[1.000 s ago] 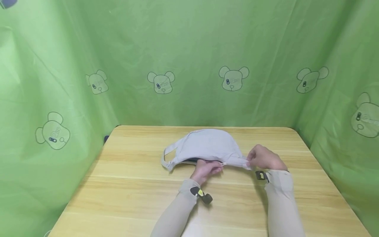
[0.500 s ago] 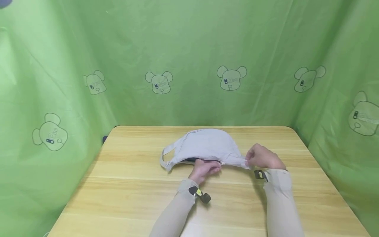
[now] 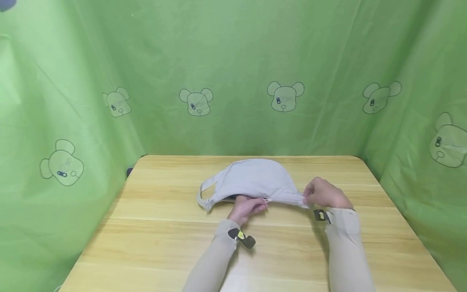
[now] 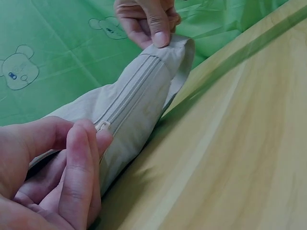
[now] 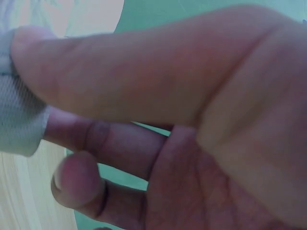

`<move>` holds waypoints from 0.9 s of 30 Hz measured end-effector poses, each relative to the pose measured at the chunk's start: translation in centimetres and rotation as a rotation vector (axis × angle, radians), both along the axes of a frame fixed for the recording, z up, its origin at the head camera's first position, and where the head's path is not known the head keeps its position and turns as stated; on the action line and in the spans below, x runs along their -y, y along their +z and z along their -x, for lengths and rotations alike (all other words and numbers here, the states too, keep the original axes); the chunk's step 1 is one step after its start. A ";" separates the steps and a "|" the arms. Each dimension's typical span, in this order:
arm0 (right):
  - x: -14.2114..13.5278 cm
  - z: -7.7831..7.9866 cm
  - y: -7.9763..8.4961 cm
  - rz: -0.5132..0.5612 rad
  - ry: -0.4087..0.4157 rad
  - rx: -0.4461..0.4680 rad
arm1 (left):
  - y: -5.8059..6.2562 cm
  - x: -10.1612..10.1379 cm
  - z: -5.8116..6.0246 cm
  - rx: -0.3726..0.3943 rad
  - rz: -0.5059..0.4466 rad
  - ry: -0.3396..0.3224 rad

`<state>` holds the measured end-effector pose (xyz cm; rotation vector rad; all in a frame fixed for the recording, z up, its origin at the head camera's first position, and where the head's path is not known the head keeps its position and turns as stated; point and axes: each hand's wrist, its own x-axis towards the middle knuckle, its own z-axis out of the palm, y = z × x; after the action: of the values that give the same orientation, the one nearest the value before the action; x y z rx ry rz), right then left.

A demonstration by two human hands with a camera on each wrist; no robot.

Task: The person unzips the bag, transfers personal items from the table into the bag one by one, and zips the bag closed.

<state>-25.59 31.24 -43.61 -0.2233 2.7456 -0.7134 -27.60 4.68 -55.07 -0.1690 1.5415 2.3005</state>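
A pale grey crescent-shaped bag (image 3: 255, 176) lies on the table, its zipper edge toward me. The left hand (image 3: 246, 209) pinches the zipper pull (image 4: 103, 125) between thumb and fingers, near the middle of that edge. Right of the pull, the zipper teeth (image 4: 132, 96) are joined; left of it a dark gap shows, partly covered by the left hand. At the bag's right end, the right hand (image 3: 326, 194) pinches the fabric tab (image 5: 19, 115) between thumb and index finger. The bag's contents are hidden.
A strap loop (image 3: 204, 194) extends from the bag's left end. The wooden table (image 3: 164, 251) has rounded far corners. Green curtains (image 3: 233, 48) printed with bear heads hang behind it and at both sides. Each wrist wears a black strap device.
The left hand has slid left along the zipper edge with the pull, and the joined stretch of zipper is longer. The right hand keeps its hold on the bag's right end.
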 end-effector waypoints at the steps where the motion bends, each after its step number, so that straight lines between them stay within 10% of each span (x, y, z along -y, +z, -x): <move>1: 0.0 0.0 0.0 -0.002 0.001 0.000 | 0.0 0.1 0.0 0.005 -0.001 0.001; 27: -0.1 0.2 -0.1 -0.026 -0.016 -0.031 | 0.5 1.7 0.8 0.012 0.018 0.031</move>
<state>-25.78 31.37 -43.75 -0.2085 2.7872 -0.6840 -28.42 3.02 -54.58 -0.2129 1.5644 2.3060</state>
